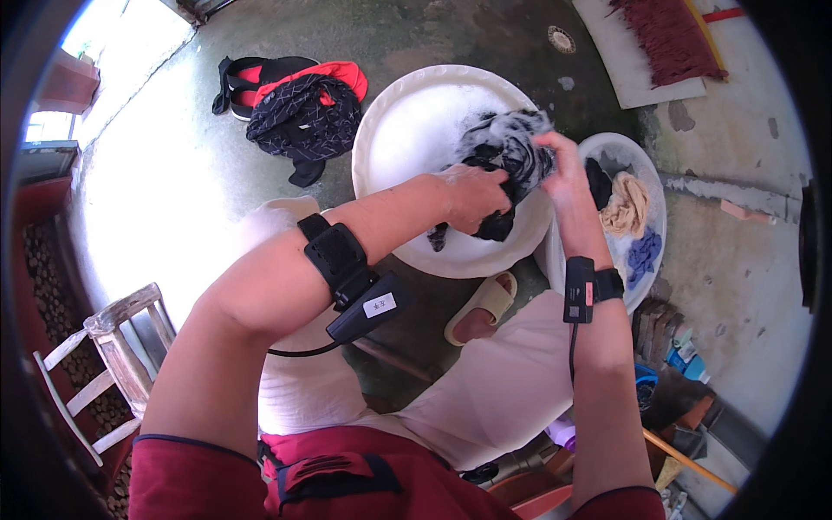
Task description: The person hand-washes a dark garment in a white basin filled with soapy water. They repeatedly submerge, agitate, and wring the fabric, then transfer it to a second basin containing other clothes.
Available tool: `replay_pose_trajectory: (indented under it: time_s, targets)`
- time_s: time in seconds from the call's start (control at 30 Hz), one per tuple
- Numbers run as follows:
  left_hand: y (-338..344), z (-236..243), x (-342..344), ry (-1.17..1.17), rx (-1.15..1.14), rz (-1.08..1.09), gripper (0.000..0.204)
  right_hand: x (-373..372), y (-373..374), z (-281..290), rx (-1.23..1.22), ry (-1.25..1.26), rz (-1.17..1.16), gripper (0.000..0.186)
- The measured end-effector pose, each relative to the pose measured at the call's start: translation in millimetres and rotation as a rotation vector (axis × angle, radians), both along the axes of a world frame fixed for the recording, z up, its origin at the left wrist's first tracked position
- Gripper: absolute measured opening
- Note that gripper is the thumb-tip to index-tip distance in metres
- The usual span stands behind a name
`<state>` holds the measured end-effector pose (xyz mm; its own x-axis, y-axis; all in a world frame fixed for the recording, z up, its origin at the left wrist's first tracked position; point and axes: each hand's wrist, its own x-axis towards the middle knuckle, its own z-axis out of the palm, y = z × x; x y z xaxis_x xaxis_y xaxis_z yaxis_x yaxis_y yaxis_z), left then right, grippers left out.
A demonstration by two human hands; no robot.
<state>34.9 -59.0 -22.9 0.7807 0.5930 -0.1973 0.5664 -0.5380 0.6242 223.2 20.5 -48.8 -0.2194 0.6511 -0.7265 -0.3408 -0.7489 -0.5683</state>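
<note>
A soapy black garment is bunched up in a large round white basin filled with white suds. My left hand is closed on the garment's near part, with dark cloth showing under its fingers. At the basin's right rim my right hand grips the garment's right edge, thumb and fingers curled. Foam clings to the cloth between my two hands. Part of the garment hangs down by my left hand towards the suds.
A second white basin on the right holds beige cloth, blue cloth and dark cloth. Black and red clothes lie on the floor at left. A wooden chair stands at lower left, a broom head at upper right.
</note>
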Motion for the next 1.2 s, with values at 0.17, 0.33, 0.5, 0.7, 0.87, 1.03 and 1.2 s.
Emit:
replay_pose_trajectory:
  time_s: [0.17,0.33,0.5,0.7,0.87,1.03,1.2]
  targets:
    - [39.5,-0.9,-1.4,-0.081,-0.372,0.667,0.020,-23.9,-13.6,50.2,0.432,-0.197,-0.005,0.020]
    - [55.1,-10.9,9.6,-1.161,-1.622,1.126,0.034,-58.1,-49.9,71.4,0.991,-0.740,0.251,0.023]
    - [54.6,-33.9,15.6,-1.359,-1.534,0.961,0.014,-68.4,-72.5,43.3,1.159,-1.093,0.388,0.023]
    - [57.6,-17.4,27.0,-1.210,-1.480,1.538,0.016,-41.7,-44.0,26.8,0.916,-1.490,0.532,0.024]
    - [49.8,4.7,21.8,-1.276,-1.416,1.289,0.033,-30.5,-36.9,35.5,0.669,-0.506,0.365,0.052]
    - [44.4,2.4,21.6,-0.819,-1.270,1.253,0.057,-39.4,-48.3,1.2,0.799,-0.872,0.633,0.078]
    - [33.9,-10.0,10.0,-0.661,-1.282,1.421,0.064,-32.3,-76.3,-63.4,0.820,-1.369,1.134,0.077]
